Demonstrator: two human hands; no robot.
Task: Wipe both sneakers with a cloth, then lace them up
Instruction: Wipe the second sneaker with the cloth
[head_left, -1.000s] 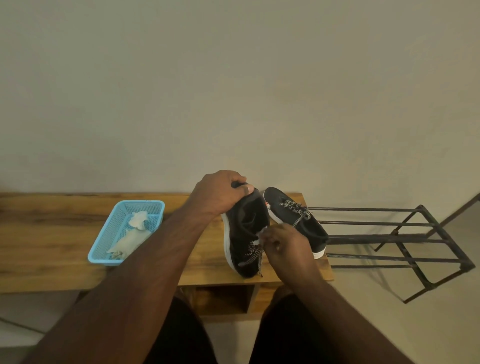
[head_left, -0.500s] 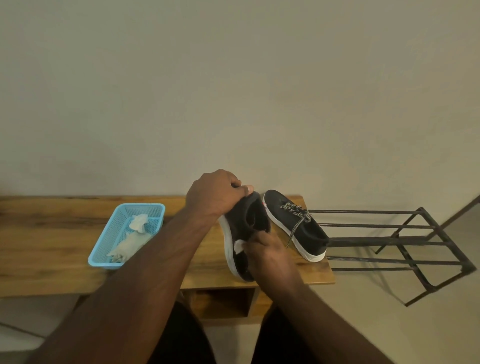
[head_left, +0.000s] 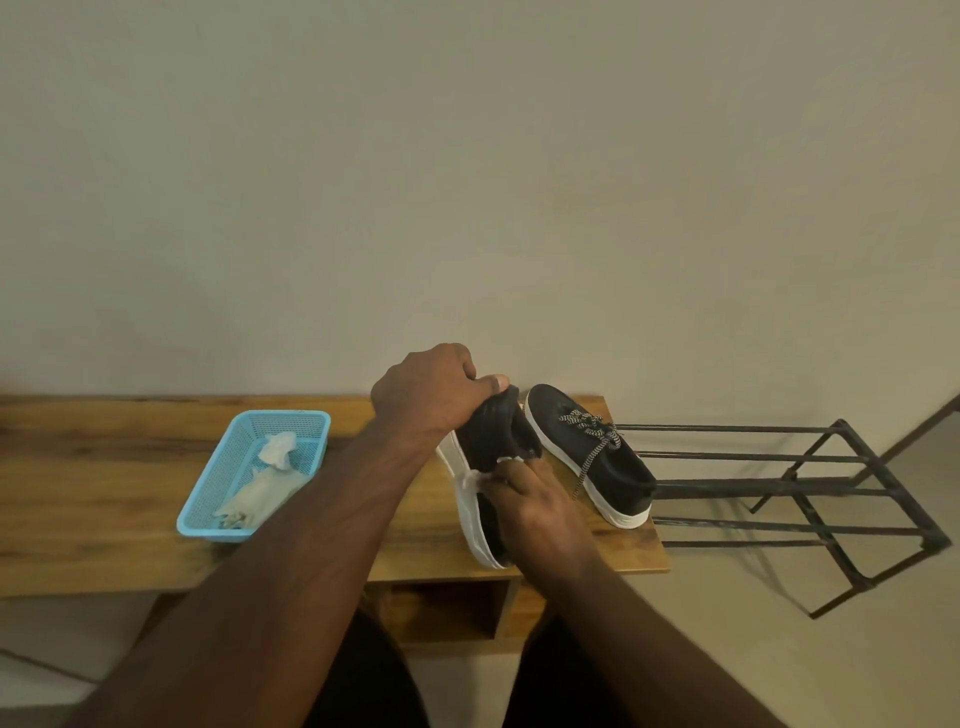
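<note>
two sneakers (head_left: 592, 457), two hands (head_left: 535, 512), one basket (head_left: 205, 512)

Both forearms are bare, with no sleeves, watch or rings showing. The left hand (head_left: 431, 389) and right hand (head_left: 540, 512) wear no gloves. Dark shorts (head_left: 374, 686) cover both thighs at the bottom edge.

basket (head_left: 208, 499) left of sneakers (head_left: 597, 462)
</note>
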